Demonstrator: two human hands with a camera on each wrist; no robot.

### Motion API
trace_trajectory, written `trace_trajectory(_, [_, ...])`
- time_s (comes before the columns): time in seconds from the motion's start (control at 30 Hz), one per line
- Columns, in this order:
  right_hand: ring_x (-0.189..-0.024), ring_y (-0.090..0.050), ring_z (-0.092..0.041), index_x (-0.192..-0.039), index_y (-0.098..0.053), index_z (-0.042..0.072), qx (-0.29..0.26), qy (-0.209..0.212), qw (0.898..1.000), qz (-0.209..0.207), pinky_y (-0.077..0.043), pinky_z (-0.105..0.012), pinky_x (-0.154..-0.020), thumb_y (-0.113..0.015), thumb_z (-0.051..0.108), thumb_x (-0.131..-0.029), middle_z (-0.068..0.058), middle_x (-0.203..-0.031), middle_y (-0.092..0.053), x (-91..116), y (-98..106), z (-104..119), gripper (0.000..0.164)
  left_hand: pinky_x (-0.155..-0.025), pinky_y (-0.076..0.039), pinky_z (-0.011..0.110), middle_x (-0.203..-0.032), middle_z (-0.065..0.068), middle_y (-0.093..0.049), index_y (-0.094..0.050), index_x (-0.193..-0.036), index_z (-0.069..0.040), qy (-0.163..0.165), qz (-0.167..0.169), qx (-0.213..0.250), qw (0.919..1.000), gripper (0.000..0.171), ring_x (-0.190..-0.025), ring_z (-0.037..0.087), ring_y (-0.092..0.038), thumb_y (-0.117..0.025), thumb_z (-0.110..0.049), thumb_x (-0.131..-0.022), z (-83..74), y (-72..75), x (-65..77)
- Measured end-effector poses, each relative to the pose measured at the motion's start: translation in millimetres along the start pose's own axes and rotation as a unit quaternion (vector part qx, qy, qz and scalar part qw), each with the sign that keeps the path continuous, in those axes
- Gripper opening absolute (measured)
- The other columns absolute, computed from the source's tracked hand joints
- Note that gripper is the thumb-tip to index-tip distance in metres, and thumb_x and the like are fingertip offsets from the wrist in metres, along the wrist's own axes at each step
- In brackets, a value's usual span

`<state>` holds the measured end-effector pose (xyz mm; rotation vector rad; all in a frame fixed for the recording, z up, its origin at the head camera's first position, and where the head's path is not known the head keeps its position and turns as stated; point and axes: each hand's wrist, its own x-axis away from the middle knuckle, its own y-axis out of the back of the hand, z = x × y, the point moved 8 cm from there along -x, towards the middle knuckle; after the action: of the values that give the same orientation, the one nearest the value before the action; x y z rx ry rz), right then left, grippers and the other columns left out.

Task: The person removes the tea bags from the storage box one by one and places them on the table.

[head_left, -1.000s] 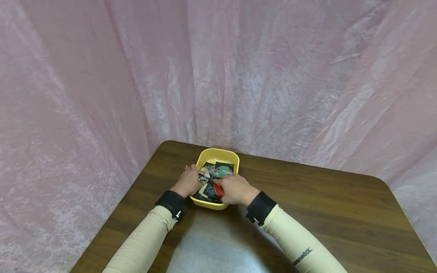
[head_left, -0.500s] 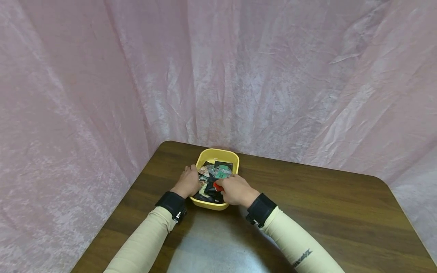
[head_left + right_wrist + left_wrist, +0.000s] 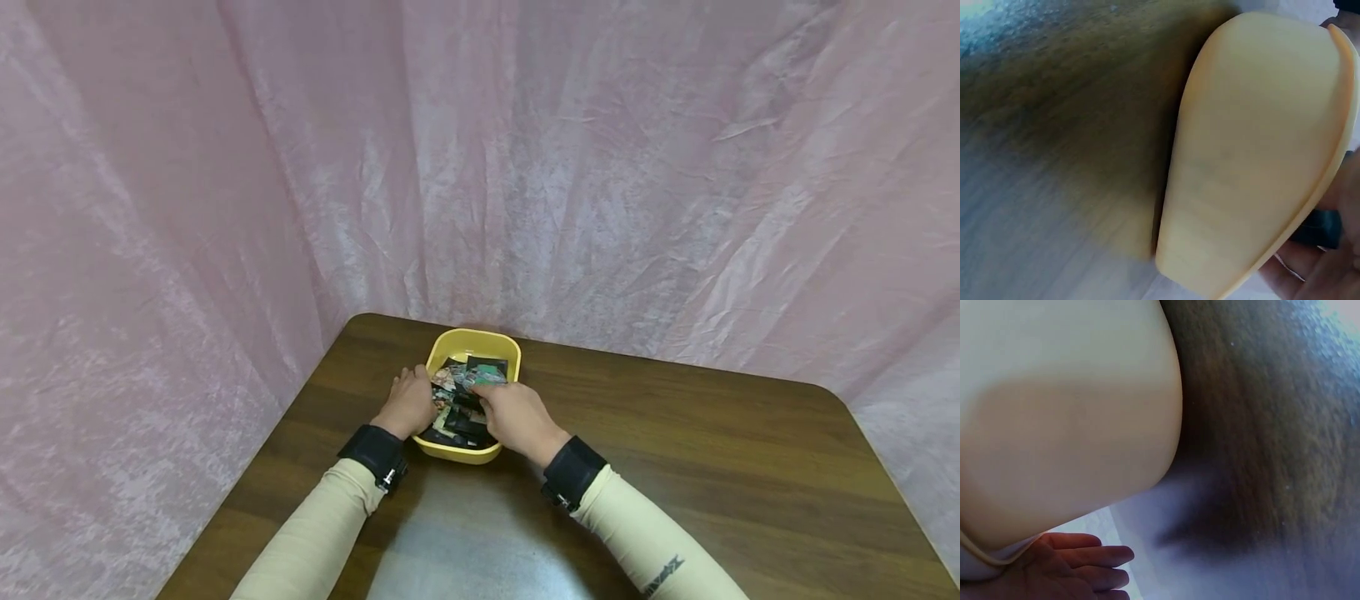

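Observation:
A yellow plastic tub [image 3: 455, 454] holds a loose pile of dark, flat picture cards [image 3: 483, 374], some with green and pale prints. My left hand [image 3: 410, 402] rests over the tub's left rim. In the left wrist view its fingers [image 3: 1100, 556] are straight outside the wall, and the thumb is hidden. My right hand [image 3: 517, 414] reaches over the right rim with its fingertips above the pile. In the right wrist view a dark flat card [image 3: 1319, 229] shows between its thumb and fingers, mostly hidden by the tub wall.
The tub stands on a brown wooden table [image 3: 675, 417] near its far left corner. Pink crushed curtains [image 3: 480, 167] hang close behind and at the left. A pale glare [image 3: 472, 533] lies on the tabletop between the forearms.
The red card under my right fingertips has gone from sight, and dark pieces show there now. My right hand has shifted slightly forward over the pile. My left hand keeps its place on the rim.

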<state>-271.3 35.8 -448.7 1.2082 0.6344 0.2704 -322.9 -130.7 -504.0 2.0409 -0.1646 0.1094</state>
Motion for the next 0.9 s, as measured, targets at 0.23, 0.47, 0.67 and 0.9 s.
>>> trace_trajectory(0.23, [-0.085, -0.080, -0.021, -0.130, -0.076, 0.012, -0.024, -0.023, 0.992, -0.122, -0.063, -0.040, -0.073, -0.068, 0.016, -0.104, -0.007, -0.113, -0.083, 8, 28, -7, 0.027, -0.134, -0.020, 0.058, -0.154, 0.038, -0.049, -0.041, -0.139, 0.011, -0.008, -0.002, -0.005, 1.0000, 0.056, -0.160, 0.050, -0.029, -0.069, -0.004, -0.093, -1.4, 1.7, 1.6])
trace_trajectory(0.47, [-0.080, -0.078, -0.022, -0.121, -0.080, 0.008, -0.074, -0.072, 0.960, -0.261, -0.061, -0.040, -0.069, -0.077, 0.014, -0.098, -0.011, -0.103, -0.083, 23, 63, -38, 0.024, -0.135, -0.018, 0.056, -0.157, 0.035, -0.047, -0.038, -0.144, 0.009, 0.006, 0.012, 0.003, 0.9999, 0.058, -0.162, 0.047, -0.027, -0.068, -0.004, -0.095, -0.1, -1.8, 0.8])
trace_trajectory(0.67, [-0.073, -0.067, -0.023, -0.120, -0.080, 0.005, -0.070, -0.143, 0.954, -0.252, -0.053, -0.037, -0.065, -0.076, 0.013, -0.098, -0.012, -0.093, -0.074, 33, 64, -77, 0.024, -0.135, -0.017, 0.057, -0.163, 0.036, -0.039, -0.034, -0.149, 0.009, 0.015, 0.019, 0.018, 0.9995, 0.063, -0.163, 0.048, -0.023, -0.065, -0.001, -0.095, 1.9, -3.5, -0.1])
trace_trajectory(0.9, [-0.079, -0.060, -0.028, -0.123, -0.077, -0.004, -0.004, -0.186, 0.966, -0.177, -0.054, -0.041, -0.071, -0.067, 0.007, -0.099, -0.015, -0.092, -0.063, 44, 48, -109, 0.028, -0.134, -0.018, 0.058, -0.165, 0.038, -0.035, -0.033, -0.150, 0.009, 0.015, 0.022, 0.031, 0.9992, 0.065, -0.163, 0.050, -0.023, -0.066, -0.002, -0.096, 2.4, -5.4, -1.0])
